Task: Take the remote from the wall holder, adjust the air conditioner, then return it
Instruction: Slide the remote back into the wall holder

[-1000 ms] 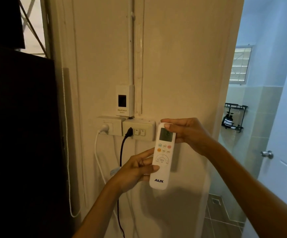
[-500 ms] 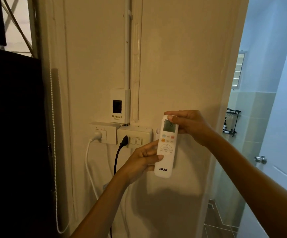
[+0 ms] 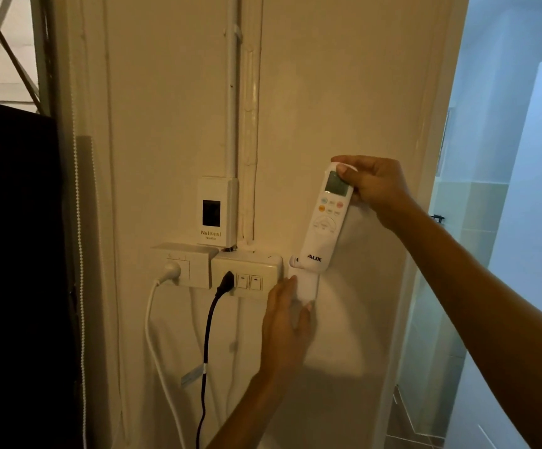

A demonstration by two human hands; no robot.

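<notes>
White remote is being pinched at its top by the right hand, tilted, its foot seemingly entering the wall holder. That holder is being steadied by the left hand, fingers extended flat.

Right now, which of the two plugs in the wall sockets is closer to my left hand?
The black plug, in the socket box with the two switches. It sits just beside the left hand; the white plug is further away.

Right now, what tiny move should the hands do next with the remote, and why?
Probably slide the remote straight down into the wall holder. Its bottom end already sits at the holder's top opening, the right hand grips its top, and the left hand rests against the holder.
</notes>
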